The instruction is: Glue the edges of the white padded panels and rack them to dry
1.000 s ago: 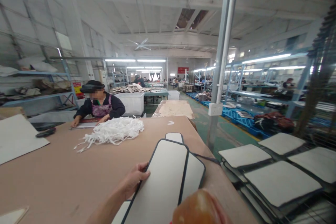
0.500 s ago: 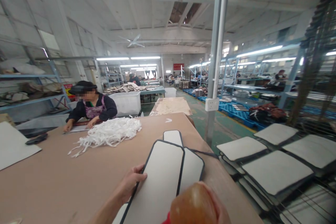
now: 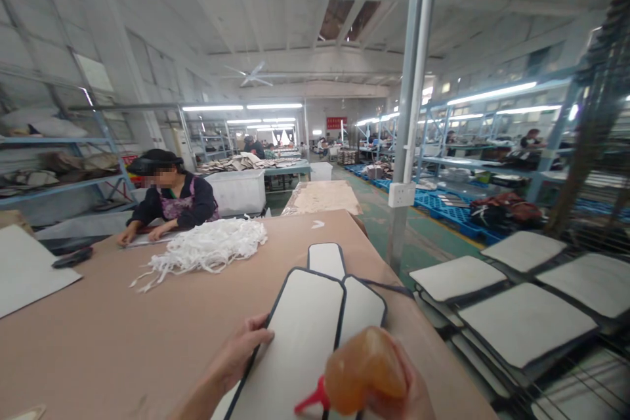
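Note:
My left hand (image 3: 243,348) grips the left edge of a long pale panel (image 3: 305,315) with a dark border, its thumb on top. In my right hand (image 3: 401,374) is a squeeze bottle (image 3: 364,367) of amber liquid, tilted so its red nozzle (image 3: 312,397) points down to the left over the panel's lower part. Whether the tip touches the panel I cannot tell. A second dark-edged panel (image 3: 361,308) lies partly under the first on the right, and a smaller one (image 3: 325,259) sticks out beyond them.
A heap of white strips (image 3: 211,246) lies on the brown table (image 3: 123,328). Across it at the left, a person (image 3: 177,200) bends over flat work. White sheet material (image 3: 27,272) is at the far left. A metal post (image 3: 408,111) and stacked pale panels (image 3: 526,321) stand at the right.
The bottle has tipped and shifted, so its red nozzle now shows clearly over the panel. My left hand keeps its grip. The other person's hands have moved slightly left.

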A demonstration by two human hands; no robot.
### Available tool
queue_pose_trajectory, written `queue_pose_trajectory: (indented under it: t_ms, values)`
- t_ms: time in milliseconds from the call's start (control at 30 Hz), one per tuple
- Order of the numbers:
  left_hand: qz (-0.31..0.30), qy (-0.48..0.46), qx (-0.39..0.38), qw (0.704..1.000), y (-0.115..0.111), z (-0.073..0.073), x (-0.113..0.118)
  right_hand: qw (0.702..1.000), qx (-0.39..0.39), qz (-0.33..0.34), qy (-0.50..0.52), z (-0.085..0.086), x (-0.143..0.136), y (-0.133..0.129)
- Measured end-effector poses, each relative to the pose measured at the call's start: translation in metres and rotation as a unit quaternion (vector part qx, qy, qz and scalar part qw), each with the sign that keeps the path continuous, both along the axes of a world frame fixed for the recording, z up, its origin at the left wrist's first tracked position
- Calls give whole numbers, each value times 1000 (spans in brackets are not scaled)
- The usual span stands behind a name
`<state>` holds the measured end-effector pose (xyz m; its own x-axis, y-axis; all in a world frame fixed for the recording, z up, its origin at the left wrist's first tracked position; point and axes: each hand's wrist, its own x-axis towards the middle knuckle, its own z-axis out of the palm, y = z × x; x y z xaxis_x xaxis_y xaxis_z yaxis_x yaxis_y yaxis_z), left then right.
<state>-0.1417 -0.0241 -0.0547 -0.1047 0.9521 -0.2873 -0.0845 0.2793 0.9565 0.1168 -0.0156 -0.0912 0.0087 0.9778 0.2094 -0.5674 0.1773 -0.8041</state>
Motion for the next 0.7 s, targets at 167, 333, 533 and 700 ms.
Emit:
queue_pose_trajectory:
  t_ms: [167,333,533,700]
  values:
    - [-18,-17,-8,1000,-3,9,9,997,11,-78,8,26,-9,27]
    - [9,-10,-10,1000,0,7,8,997,-45,29,48,6,-20,-4]
    - [15,-10,-20,1000,-5,9,4,998,-12,-49,21,33,-13,12]
    - [25,-18,-26,999,-1,4,-1,998,-32,-44,10,16,-13,11]
